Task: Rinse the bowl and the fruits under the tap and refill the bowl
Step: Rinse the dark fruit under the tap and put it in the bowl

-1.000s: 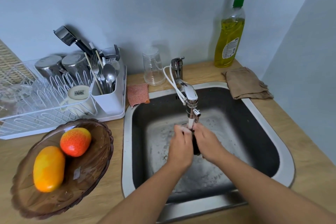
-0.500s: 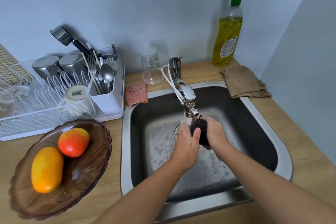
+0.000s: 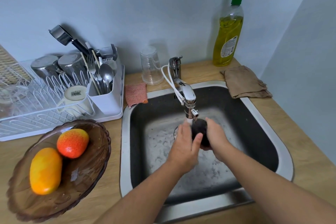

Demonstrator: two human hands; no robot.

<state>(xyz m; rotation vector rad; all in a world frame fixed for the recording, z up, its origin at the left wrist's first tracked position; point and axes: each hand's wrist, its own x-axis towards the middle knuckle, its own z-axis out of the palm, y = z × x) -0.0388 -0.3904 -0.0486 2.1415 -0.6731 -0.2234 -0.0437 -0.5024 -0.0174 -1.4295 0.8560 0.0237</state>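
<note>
A dark, round fruit (image 3: 200,128) is held under the running tap (image 3: 189,101) over the steel sink (image 3: 283,152). My left hand (image 3: 184,144) wraps its left side, thumb across the front. My right hand (image 3: 216,137) cups it from the right and below. Both hands are wet in the stream. The brown glass bowl (image 3: 87,172) stands on the wooden counter to the left of the sink. In it lie an orange-yellow mango (image 3: 45,170) and a red-orange fruit (image 3: 72,142).
A white dish rack (image 3: 27,114) with steel cups, a mug and cutlery stands behind the bowl. An upturned clear cup (image 3: 151,66), an orange scrub cloth (image 3: 136,93), a green-capped soap bottle (image 3: 228,31) and a brown rag (image 3: 244,82) line the sink's back edge.
Both hands have turned the dark fruit under the stream; it has come up from between the palms and shows more, with the left thumb now across its front.
</note>
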